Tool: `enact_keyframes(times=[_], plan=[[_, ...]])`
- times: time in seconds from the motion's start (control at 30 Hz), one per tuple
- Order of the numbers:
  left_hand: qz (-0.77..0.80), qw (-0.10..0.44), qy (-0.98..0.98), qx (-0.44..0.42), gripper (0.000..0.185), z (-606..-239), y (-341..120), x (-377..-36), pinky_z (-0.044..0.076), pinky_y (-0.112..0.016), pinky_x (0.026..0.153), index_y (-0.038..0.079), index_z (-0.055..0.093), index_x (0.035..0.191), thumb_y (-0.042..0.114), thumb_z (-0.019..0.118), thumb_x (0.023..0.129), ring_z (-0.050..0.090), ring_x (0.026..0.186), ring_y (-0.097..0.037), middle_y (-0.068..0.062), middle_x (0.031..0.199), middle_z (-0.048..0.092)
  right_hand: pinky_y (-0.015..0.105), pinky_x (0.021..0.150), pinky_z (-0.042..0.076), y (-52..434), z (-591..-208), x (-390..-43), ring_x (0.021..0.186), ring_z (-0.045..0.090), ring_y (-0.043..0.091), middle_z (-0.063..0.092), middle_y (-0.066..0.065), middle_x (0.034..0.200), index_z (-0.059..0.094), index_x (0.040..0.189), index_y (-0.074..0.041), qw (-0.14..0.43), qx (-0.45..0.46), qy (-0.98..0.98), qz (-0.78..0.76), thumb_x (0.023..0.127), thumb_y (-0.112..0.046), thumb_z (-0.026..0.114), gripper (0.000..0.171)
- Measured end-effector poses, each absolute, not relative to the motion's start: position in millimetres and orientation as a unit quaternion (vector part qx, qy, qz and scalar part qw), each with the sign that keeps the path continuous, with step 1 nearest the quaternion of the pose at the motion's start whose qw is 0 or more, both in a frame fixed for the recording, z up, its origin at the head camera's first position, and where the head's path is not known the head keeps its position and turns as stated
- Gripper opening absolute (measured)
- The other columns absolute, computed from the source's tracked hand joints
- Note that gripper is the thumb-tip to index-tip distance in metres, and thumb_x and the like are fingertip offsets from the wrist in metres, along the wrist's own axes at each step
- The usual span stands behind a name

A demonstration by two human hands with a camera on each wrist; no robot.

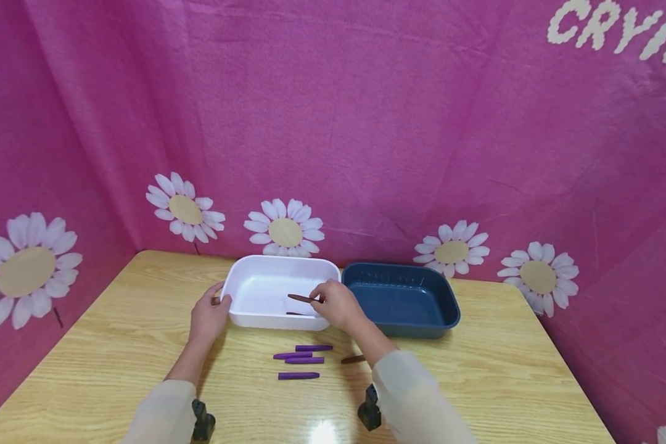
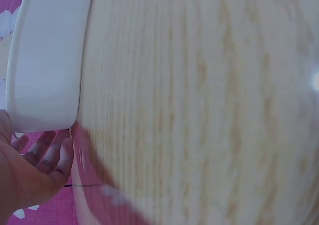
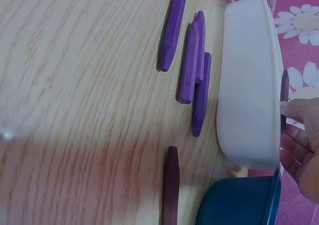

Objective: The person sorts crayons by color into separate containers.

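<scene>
Over the white bin [image 1: 272, 321], my right hand [image 1: 337, 303] pinches a brown crayon [image 1: 300, 298] between thumb and fingers; the right wrist view shows this crayon [image 3: 284, 80] just above the rim. Another brown stick [image 1: 295, 314] lies inside the bin, partly hidden by the near wall. My left hand [image 1: 209, 316] holds the bin's left end, thumb at the rim and fingers against the outside, as the left hand [image 2: 37, 168] shows in its wrist view. Several purple crayons [image 1: 304, 361] lie on the table in front of the bin.
A dark blue bin [image 1: 416, 331] stands right beside the white one. On the wooden table [image 1: 244, 394], a brown crayon [image 3: 170, 185] lies partly under my right forearm in the head view. A pink cloth with daisies [image 1: 333, 123] hangs behind the table.
</scene>
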State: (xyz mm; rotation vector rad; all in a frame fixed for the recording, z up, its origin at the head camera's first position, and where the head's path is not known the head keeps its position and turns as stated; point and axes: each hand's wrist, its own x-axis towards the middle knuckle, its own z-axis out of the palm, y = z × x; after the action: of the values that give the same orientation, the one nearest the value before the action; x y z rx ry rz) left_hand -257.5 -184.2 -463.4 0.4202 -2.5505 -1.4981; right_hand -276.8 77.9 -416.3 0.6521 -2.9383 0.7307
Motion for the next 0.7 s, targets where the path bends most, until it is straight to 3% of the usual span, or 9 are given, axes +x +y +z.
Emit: enact_keyframes(times=[0.7], plan=[[-0.504, 0.08, -0.848, 0.14, 0.047, -462.6, -182.4, -255.9, 0.043, -0.024, 0.074, 0.007, 0.044, 0.139, 0.023, 0.044, 0.094, 0.059, 0.107, -0.035, -0.026, 0.115, 0.059, 0.028, 0.07, 0.045, 74.4, -425.5, -276.3, 0.075, 0.053, 0.014, 0.059, 0.004, 0.082, 0.073, 0.093, -0.009, 0.02, 0.189, -0.951, 0.245, 0.086, -0.014, 0.063, 0.013]])
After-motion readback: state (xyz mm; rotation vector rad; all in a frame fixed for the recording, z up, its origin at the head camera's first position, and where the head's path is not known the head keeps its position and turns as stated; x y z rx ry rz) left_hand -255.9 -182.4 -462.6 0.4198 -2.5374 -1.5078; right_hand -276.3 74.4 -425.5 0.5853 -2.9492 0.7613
